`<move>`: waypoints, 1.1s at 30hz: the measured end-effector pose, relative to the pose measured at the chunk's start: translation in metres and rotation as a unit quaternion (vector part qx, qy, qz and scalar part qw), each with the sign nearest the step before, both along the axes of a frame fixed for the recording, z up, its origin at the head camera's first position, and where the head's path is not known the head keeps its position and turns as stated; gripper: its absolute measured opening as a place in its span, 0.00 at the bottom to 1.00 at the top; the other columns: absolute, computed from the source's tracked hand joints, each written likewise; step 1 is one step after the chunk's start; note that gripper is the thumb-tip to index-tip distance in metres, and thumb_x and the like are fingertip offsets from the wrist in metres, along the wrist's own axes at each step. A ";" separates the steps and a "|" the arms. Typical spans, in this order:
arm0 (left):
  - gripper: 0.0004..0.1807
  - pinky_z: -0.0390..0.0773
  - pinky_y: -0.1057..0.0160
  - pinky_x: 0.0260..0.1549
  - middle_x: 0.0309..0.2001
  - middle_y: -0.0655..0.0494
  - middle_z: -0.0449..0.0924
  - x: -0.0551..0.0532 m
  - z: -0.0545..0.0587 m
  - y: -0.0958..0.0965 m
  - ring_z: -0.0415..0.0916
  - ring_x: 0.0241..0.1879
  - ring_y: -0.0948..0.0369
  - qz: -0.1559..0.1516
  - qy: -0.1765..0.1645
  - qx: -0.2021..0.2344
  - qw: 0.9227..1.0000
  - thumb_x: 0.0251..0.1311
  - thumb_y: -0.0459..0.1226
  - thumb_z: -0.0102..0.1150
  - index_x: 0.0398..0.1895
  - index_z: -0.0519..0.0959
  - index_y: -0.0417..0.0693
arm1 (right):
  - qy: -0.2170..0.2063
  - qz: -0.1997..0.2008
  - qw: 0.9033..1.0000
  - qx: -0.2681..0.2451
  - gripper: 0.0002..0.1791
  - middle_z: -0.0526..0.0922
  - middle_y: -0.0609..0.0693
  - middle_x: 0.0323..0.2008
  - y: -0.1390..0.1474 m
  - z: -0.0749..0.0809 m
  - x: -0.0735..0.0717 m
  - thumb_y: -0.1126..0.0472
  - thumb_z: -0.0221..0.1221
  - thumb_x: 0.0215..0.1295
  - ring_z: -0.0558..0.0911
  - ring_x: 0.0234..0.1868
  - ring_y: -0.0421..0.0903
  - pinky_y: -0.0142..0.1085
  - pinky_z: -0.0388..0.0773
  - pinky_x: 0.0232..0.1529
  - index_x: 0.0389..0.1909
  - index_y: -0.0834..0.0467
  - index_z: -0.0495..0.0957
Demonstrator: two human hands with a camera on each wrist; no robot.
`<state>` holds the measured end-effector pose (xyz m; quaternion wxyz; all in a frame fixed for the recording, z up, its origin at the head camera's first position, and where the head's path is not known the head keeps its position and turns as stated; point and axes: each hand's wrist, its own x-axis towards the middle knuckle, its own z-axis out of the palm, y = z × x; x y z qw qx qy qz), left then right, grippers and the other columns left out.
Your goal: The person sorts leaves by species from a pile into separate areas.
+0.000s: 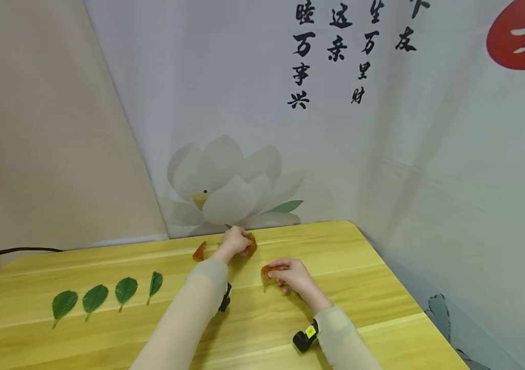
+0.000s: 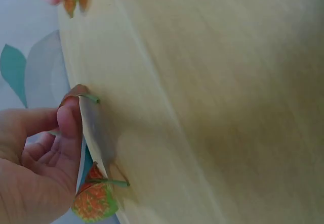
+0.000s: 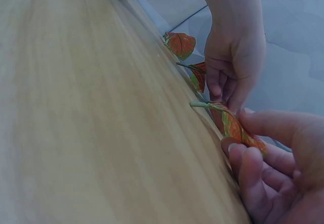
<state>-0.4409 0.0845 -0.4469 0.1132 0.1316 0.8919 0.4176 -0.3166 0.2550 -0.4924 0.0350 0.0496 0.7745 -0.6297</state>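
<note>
Near the table's far edge, my left hand (image 1: 234, 240) pinches a red-orange artificial leaf (image 1: 252, 244) between thumb and fingers. Its curled brownish edge and green stem (image 2: 91, 98) show in the left wrist view. Closer to me and to the right, my right hand (image 1: 295, 276) holds another orange leaf (image 1: 265, 274) by thumb and fingertips. That leaf (image 3: 234, 128) has green edging and a pale stem in the right wrist view. Left of my left hand, a red leaf (image 1: 199, 251) lies near the far edge; a further leaf (image 3: 198, 77) is partly hidden behind that hand.
Several green leaves (image 1: 125, 290) lie in a row on the left of the wooden table (image 1: 336, 246). A printed cloth backdrop (image 1: 225, 92) hangs right behind the far edge. A black cable (image 1: 17, 250) runs along the back left.
</note>
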 end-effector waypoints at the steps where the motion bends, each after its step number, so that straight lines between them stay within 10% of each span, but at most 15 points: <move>1: 0.04 0.78 0.64 0.29 0.24 0.49 0.80 0.000 -0.001 0.001 0.77 0.21 0.57 -0.003 0.008 -0.016 1.000 0.60 0.29 0.58 0.34 0.82 0.36 | 0.000 0.000 1.000 0.000 0.17 0.83 0.51 0.31 0.000 -0.001 0.000 0.63 0.65 0.60 0.73 0.20 0.41 0.30 0.72 0.15 0.50 0.65 0.80; 6: 0.15 0.71 0.64 0.24 0.10 0.53 0.72 0.000 -0.005 0.002 0.71 0.16 0.56 0.002 0.053 -0.072 0.996 0.55 0.27 0.54 0.12 0.71 0.45 | 0.003 0.000 1.000 0.003 0.17 0.82 0.51 0.30 0.000 -0.002 -0.001 0.63 0.65 0.60 0.73 0.20 0.41 0.30 0.72 0.14 0.49 0.65 0.80; 13: 0.06 0.68 0.63 0.22 0.25 0.50 0.76 -0.001 -0.010 0.007 0.68 0.21 0.56 -0.019 0.124 -0.130 0.983 0.55 0.23 0.53 0.30 0.76 0.41 | -0.004 -0.002 1.000 -0.001 0.16 0.82 0.50 0.30 -0.003 0.001 0.000 0.64 0.64 0.60 0.73 0.20 0.40 0.29 0.72 0.14 0.49 0.64 0.80; 19: 0.24 0.58 0.65 0.15 0.09 0.59 0.55 0.003 -0.009 0.011 0.55 0.15 0.60 -0.043 0.147 -0.159 0.975 0.52 0.24 0.54 0.04 0.62 0.50 | -0.003 -0.006 1.000 0.001 0.16 0.82 0.50 0.30 -0.001 0.001 0.001 0.64 0.65 0.60 0.73 0.20 0.40 0.30 0.72 0.14 0.49 0.64 0.80; 26: 0.07 0.60 0.68 0.20 0.16 0.60 0.67 0.012 -0.004 0.001 0.59 0.17 0.63 -0.117 0.129 -0.162 0.971 0.53 0.29 0.63 0.21 0.84 0.47 | 0.002 -0.008 1.000 0.006 0.16 0.81 0.51 0.31 -0.001 0.002 0.002 0.64 0.64 0.61 0.73 0.20 0.41 0.30 0.72 0.14 0.50 0.64 0.80; 33: 0.18 0.71 0.67 0.12 0.18 0.51 0.79 0.024 -0.009 -0.003 0.68 0.11 0.62 -0.054 -0.009 -0.048 0.997 0.60 0.29 0.62 0.55 0.81 0.43 | 0.003 -0.005 1.000 0.003 0.16 0.83 0.51 0.32 -0.002 0.004 0.005 0.65 0.63 0.62 0.73 0.20 0.41 0.30 0.72 0.15 0.50 0.65 0.80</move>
